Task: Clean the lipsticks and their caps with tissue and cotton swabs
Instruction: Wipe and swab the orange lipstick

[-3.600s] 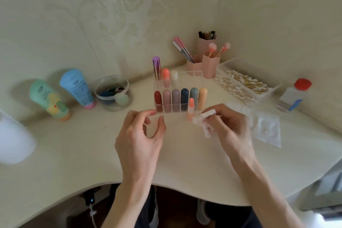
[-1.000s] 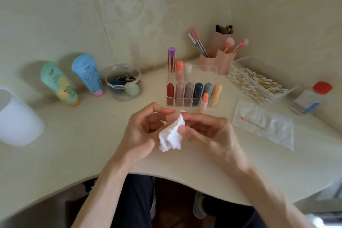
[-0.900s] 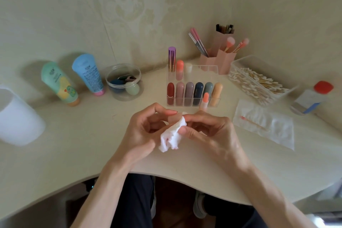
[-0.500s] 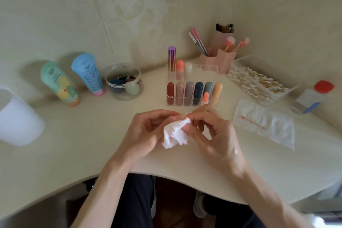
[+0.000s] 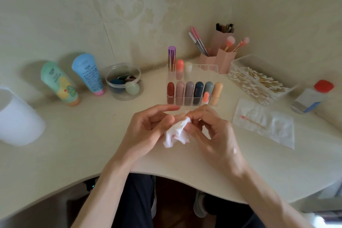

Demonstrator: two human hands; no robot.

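Note:
My left hand (image 5: pixel 148 127) and my right hand (image 5: pixel 212 131) meet over the desk's front middle. Between them is a crumpled white tissue (image 5: pixel 175 133) with faint red marks. My right fingers pinch the tissue's upper end. My left fingers curl round a small pale pink cap (image 5: pixel 182 116), mostly hidden by the tissue and fingers. An uncapped coral lipstick (image 5: pixel 205 97) stands upright just beyond my hands, in front of the clear organizer (image 5: pixel 219 101). The organizer holds a row of capped lipsticks.
A flat tissue (image 5: pixel 277 131) with a used cotton swab (image 5: pixel 252 122) lies at the right. Behind it are a box of cotton swabs (image 5: pixel 259 81) and a red-capped bottle (image 5: pixel 314 96). Brush holders (image 5: pixel 222 59), a sponge jar (image 5: pixel 123 81), two tubes and a white cup (image 5: pixel 16 118) line the back and left.
My hands, apart 3.6 s ago, have come together on the tissue. Over the last second my right fingers have shifted round the tissue's top, and the tissue has turned slightly.

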